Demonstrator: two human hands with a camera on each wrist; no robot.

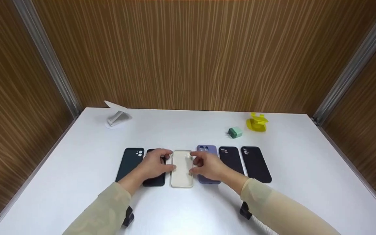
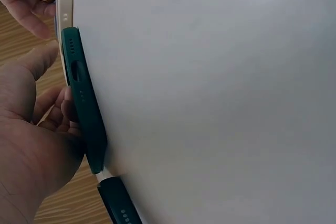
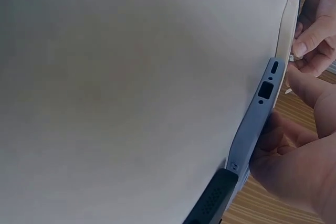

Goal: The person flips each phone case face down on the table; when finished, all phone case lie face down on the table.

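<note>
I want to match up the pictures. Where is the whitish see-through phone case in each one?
Head view: the whitish translucent phone case lies mid-row on the white table, between both hands.
Left wrist view: its pale edge shows at top left, above the dark green case.
Right wrist view: its pale edge shows at top right, above the lilac case.
Shared landmark: the white table.

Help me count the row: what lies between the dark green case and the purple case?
In the head view: a black case and the cream case.
</note>
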